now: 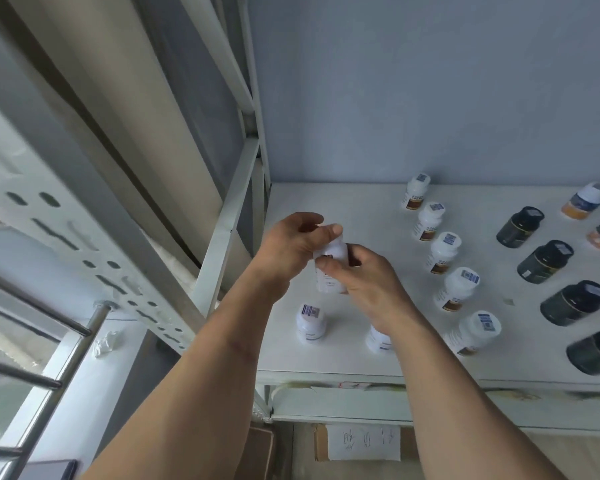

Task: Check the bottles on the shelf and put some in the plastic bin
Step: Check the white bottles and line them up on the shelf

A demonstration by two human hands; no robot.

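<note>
Head view: you've got both hands on one white bottle point(331, 263), lifted off the shelf point(361, 209). Left hand point(291, 242) is curled round its top end, right hand point(364, 275) pinches the body.

Risk, imo: a slip drops it onto the two white bottles right under you, one at 7 o'clock point(310, 322), one at 5 o'clock point(378, 337) half hidden by your wrist. Your right forearm could clip that one too.

Room: open shelf at 12 o'clock toward the wall. White row point(444, 251) and dark jars point(548, 261) crowd 3 o'clock. Shelf post point(222, 233) close at 9. Front edge near. Plastic bin not in view.
</note>
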